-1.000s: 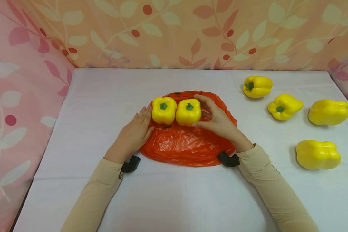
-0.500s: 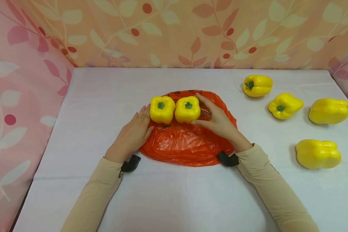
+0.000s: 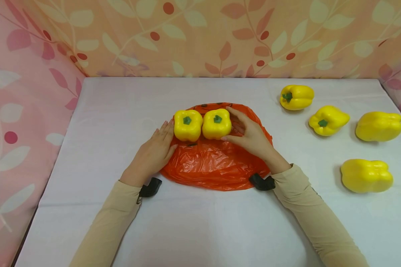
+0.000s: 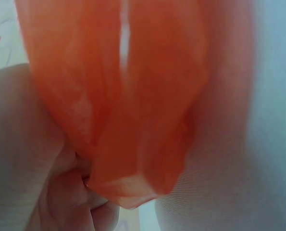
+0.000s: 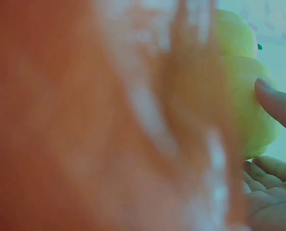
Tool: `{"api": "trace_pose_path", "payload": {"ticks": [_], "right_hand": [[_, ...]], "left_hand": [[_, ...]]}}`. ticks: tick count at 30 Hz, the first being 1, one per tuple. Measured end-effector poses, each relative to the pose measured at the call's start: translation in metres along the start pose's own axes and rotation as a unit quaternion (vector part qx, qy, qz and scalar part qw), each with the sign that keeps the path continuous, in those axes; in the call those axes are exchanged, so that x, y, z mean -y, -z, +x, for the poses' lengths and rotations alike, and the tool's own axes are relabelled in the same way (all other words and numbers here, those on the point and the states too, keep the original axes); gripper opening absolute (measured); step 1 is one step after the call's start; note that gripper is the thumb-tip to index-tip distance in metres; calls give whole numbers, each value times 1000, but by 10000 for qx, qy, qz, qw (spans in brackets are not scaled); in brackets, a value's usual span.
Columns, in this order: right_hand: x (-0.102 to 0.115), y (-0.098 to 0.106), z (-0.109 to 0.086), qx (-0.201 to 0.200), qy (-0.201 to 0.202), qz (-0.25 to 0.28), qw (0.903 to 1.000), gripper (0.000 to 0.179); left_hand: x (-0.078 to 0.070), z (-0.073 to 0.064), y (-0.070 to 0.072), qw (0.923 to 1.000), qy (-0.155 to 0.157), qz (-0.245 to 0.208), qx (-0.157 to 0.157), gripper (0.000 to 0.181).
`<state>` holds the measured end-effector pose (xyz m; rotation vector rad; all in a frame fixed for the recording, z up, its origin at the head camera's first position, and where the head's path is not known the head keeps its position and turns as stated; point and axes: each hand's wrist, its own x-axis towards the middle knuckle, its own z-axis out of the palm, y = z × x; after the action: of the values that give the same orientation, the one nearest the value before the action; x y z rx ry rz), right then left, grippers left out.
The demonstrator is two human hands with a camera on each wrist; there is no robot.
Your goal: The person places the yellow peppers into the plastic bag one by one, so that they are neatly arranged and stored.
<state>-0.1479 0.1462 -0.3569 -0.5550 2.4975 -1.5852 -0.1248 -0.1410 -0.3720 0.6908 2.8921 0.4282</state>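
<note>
Two yellow bell peppers stand side by side, stems up, on an orange plastic bag in the head view. My left hand lies with straight fingers along the outer side of the left bell pepper. Around the outer side of the right bell pepper, my right hand grips with thumb and fingers. In the right wrist view the thumb touches that bell pepper, and blurred orange plastic hides much of it. Orange plastic also covers most of the left wrist view.
Several more bell peppers lie on the right of the white table, one at the back and another nearest the front. Black wrist cameras sit under the sleeves. A patterned curtain borders the back.
The two bell peppers on the bag shifted slightly left, then slightly back to the right, with the right hand staying at the right one. The left hand has barely moved.
</note>
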Motion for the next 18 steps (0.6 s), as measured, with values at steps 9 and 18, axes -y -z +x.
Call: {"api": "trace_pose_path", "payload": {"ticks": [9,18], "right_hand": [[1,1,0,-85,-134,229,9996,78],[5,6,-2,-132,14,507,9986,75]], "left_hand": [[0,0,1,10000,8,-17,5,67],[0,-1,1,10000,-5,29,7,67]]}}
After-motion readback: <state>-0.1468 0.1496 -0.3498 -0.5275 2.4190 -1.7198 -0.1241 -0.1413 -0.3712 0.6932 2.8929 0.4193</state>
